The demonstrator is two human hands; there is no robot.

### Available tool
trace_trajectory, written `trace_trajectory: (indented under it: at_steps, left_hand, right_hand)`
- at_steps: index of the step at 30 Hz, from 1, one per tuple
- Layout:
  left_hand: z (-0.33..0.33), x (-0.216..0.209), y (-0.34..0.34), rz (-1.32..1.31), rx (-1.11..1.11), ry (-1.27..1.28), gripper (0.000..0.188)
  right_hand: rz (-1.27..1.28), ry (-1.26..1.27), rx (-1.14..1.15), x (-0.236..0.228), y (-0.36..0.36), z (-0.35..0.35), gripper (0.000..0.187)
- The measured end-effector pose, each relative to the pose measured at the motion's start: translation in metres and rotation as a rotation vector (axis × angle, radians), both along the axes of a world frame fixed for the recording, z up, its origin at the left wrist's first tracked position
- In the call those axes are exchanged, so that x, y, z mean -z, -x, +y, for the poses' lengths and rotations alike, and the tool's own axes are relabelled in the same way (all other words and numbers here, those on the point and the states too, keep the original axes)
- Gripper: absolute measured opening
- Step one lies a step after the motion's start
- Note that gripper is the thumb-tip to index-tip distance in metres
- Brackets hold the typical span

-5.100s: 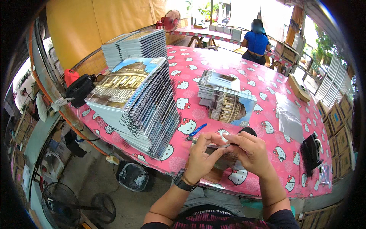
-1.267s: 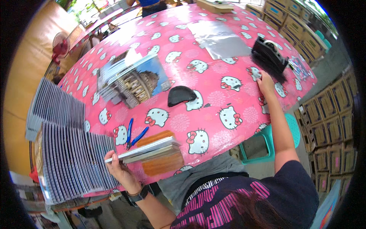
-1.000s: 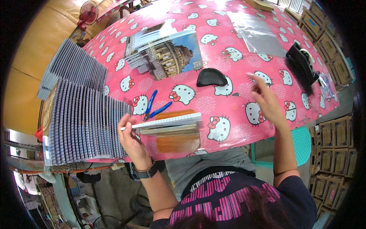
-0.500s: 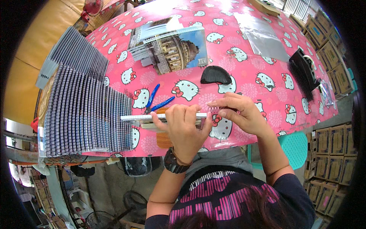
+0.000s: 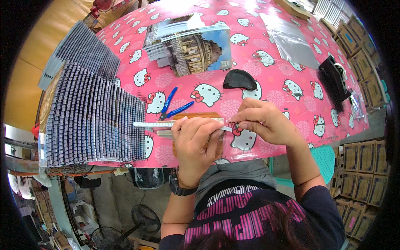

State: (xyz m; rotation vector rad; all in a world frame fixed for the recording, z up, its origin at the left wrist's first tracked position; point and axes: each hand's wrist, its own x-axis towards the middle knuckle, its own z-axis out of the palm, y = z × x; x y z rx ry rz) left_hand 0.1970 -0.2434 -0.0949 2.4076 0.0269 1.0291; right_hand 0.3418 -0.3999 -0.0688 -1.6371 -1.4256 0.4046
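My left hand (image 5: 196,135) is closed around a thin notebook (image 5: 154,124), held on edge so its white, hole-punched side faces up. At the notebook's right end, the thumb and fingers of my right hand (image 5: 260,123) pinch a thin dark spiral binding coil (image 5: 235,124). Most of the coil is hidden by the fingers. Beneath my left hand lies a brown wooden board (image 5: 177,150). Just beyond the notebook, blue-handled cutting pliers (image 5: 180,109) rest spread on the table.
Stacked coil-bound notebooks (image 5: 93,121) fill the left side. Farther back are notebooks with a domed-building cover (image 5: 196,52), clear plastic sheets (image 5: 289,41) and a black half-round pad (image 5: 239,80). Dark coils (image 5: 331,85) stand at right, above a teal stool (image 5: 318,162).
My left hand has slid rightward along the notebook, its fingers now over the right end. My right fingers have closed in, and less of the coil shows. The view has shifted slightly.
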Motion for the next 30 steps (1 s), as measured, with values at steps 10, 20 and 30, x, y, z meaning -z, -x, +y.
trace_trajectory:
  at_steps: [10, 20, 30]
  left_hand:
    - [-0.010, -0.007, -0.002, 0.019, -0.052, 0.024, 0.020]
    - [-0.009, -0.009, -0.008, 0.162, -0.020, -0.147, 0.018]
    - [-0.004, 0.000, -0.006, 0.227, -0.075, -0.178, 0.015]
  right_hand:
    - [-0.188, 0.015, 0.042, -0.007, 0.005, 0.000, 0.044]
    - [-0.123, -0.022, 0.249, 0.054, -0.078, 0.018, 0.038]
    - [-0.249, 0.621, 0.451, 0.081, -0.115, 0.028, 0.030]
